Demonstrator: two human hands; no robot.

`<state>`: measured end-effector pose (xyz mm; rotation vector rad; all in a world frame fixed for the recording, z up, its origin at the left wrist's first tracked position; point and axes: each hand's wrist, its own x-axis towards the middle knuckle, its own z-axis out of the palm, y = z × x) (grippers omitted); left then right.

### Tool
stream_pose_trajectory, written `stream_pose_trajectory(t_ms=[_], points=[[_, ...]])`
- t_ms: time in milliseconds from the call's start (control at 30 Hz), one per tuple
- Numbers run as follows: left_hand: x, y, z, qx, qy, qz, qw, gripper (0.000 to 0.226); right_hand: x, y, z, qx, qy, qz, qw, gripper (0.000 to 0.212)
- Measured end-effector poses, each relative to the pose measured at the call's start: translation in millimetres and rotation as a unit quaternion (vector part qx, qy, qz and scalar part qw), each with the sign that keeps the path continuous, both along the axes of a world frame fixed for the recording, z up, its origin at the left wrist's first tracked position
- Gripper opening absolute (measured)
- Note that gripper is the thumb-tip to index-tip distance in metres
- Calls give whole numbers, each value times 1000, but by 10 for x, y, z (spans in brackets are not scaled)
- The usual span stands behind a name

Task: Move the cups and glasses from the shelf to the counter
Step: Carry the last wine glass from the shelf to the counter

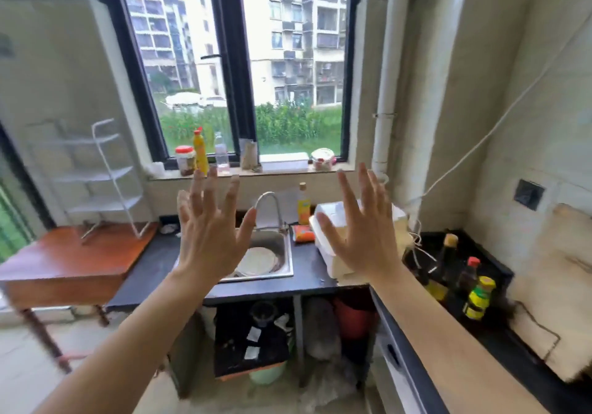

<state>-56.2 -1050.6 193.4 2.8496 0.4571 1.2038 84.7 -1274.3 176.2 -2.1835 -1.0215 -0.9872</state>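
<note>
Both my hands are raised in front of me with fingers spread, holding nothing. My left hand (209,226) hovers over the sink (288,253). My right hand (362,224) hovers over a white box (330,218) on the dark counter (307,272). A white wire shelf rack (102,179) stands at the left on a wooden table (64,260); its tiers show no cups or glasses that I can make out. The picture is blurred.
A plate (256,261) lies in the sink below a curved tap (272,203). Bottles and jars (200,154) line the window sill. Several sauce bottles (477,298) stand on the right counter. Bags and a green bowl (266,375) sit under the counter.
</note>
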Motion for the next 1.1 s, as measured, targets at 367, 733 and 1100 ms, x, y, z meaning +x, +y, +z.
stream_pose_trajectory(t_ms=[367,733,1100], points=[[-1650,3177,24,-36,3,220,975,73,-1038,3937,81,-39,3,195,980,77],[-1751,4859,-162,-49,6,261,964,74,-1086,5968,-11,-88,20,250,964,74],[-456,7233,-114,-103,93,241,961,78,318,8096,0,-84,56,216,971,80]])
